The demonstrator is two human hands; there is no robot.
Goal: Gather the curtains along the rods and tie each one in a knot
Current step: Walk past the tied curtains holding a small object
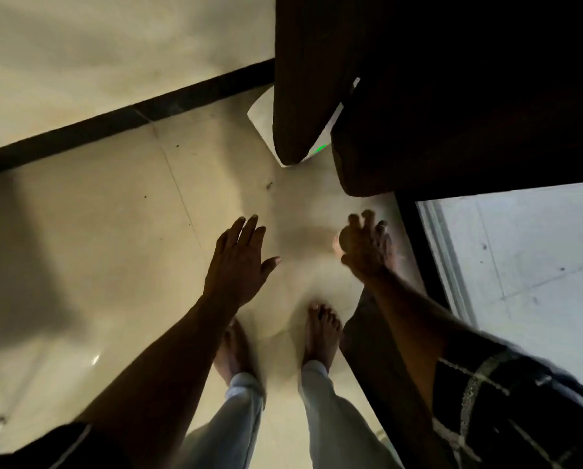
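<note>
Curtains [452,96] above pale tiled floor [114,214]

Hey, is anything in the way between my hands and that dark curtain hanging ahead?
Nothing visible. The left hand and right hand reach out empty above the floor, short of the dark curtain. The white box sits behind its folds, off the path.

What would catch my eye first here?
Two bare hands reach forward over the cream tiled floor: the left hand flat and open at centre, the right hand blurred beside it, neither holding anything. Above them, upper right, hang dark brown curtains, and a bright glass pane glows at the right edge.
</note>
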